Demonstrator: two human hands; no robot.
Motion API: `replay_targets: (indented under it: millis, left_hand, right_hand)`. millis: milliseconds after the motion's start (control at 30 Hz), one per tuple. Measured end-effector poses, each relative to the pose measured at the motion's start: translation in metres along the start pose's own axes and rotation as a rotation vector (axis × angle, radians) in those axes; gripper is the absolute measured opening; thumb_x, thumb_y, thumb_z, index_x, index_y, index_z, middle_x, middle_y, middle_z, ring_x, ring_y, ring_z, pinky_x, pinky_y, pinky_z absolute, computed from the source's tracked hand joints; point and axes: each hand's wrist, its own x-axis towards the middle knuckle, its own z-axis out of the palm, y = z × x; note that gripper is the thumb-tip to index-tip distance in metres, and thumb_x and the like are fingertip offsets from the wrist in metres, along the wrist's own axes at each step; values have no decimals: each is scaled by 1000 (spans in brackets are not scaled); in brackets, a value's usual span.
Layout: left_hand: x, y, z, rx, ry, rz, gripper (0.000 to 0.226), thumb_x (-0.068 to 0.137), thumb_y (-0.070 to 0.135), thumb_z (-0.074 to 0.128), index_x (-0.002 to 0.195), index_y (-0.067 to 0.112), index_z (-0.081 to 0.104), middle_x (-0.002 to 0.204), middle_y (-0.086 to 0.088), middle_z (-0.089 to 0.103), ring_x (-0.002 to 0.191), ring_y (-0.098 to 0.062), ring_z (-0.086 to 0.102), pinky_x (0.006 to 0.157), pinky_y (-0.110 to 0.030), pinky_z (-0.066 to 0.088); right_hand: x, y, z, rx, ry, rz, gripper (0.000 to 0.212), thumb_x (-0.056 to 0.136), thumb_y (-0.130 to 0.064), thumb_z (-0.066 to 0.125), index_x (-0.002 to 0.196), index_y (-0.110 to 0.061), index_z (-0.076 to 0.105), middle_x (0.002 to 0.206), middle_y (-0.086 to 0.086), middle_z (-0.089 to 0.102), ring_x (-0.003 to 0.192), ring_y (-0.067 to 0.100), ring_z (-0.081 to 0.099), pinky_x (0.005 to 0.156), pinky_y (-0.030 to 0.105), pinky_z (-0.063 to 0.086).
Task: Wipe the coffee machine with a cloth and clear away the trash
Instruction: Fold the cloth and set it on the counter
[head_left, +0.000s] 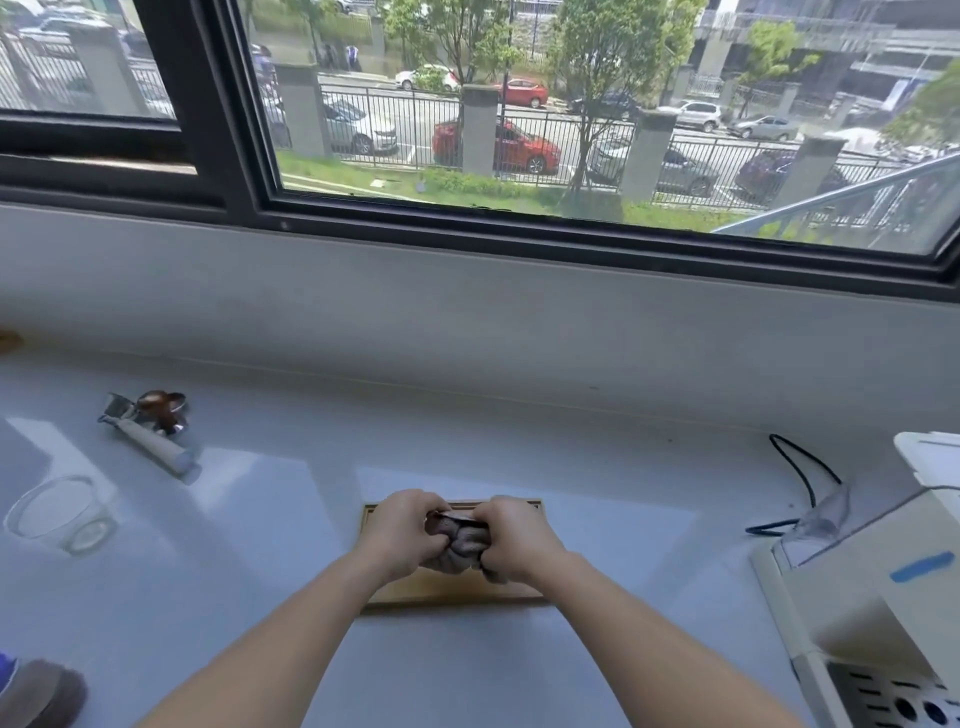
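Left hand (402, 535) and right hand (511, 538) close together, both clenched on brown cloth (460, 543), bunched between fists above wooden tray (452, 590) near counter's (571, 519) front edge, mid-width. I read this as wringing cloth before wipe. I'd twist fists opposite ways, keep bundle over tray so drips land there, then open cloth into flat pad. Coffee machine (857, 571) sits at right edge; portafilter (150, 426) and glass cup (57, 514) toward left edge
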Motion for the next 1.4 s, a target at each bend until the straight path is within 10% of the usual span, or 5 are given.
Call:
replay_targets:
  millis: [967, 1400]
  left_hand:
    - [34, -34, 35, 4, -88, 31, 34, 66, 25, 66, 100, 26, 71, 94, 4, 72, 84, -15, 61, 76, -34, 52]
    - [25, -39, 40, 112, -110, 5, 44, 81, 35, 66, 124, 30, 60, 124, 4, 64, 114, -18, 57, 91, -31, 46]
  right_hand:
    - [21, 14, 27, -32, -27, 89, 23, 63, -7, 67, 84, -16, 61, 96, 13, 66, 90, 32, 61, 67, 35, 49]
    - [19, 16, 37, 2, -4, 78, 30, 75, -15, 67, 104, -15, 59, 110, 13, 57, 101, 34, 57, 77, 36, 44]
